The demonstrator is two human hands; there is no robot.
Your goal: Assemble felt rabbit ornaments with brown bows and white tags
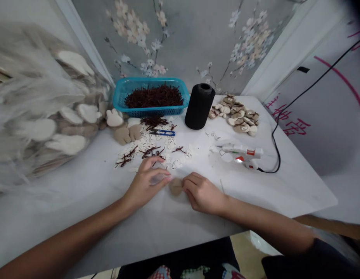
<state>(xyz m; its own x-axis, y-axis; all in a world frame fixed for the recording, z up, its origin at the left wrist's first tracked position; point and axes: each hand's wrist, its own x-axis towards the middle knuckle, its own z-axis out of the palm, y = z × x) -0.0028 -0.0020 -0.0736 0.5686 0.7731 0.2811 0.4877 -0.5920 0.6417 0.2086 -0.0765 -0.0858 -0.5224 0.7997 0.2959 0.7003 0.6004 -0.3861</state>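
Note:
A beige fabric piece (175,186) lies on the white table between my two hands. My right hand (201,192) has its fingers pressed together at the piece's right edge. My left hand (151,179) is just left of the piece, fingers apart and curved, with nothing visibly held in them. Beyond my left hand are dark brown bows (127,157) and small white tags (145,142). Blue thread snips (164,133) lie behind them. A white glue gun (241,150) rests on its side to the right.
At the back stand a blue basket (151,112) of brown bows and a black thread cone (199,106). Finished bow-trimmed pieces (241,116) are heaped back right. A clear plastic bag (52,104) of rabbit-shaped pieces fills the left. The glue gun's black cord (274,139) runs up right.

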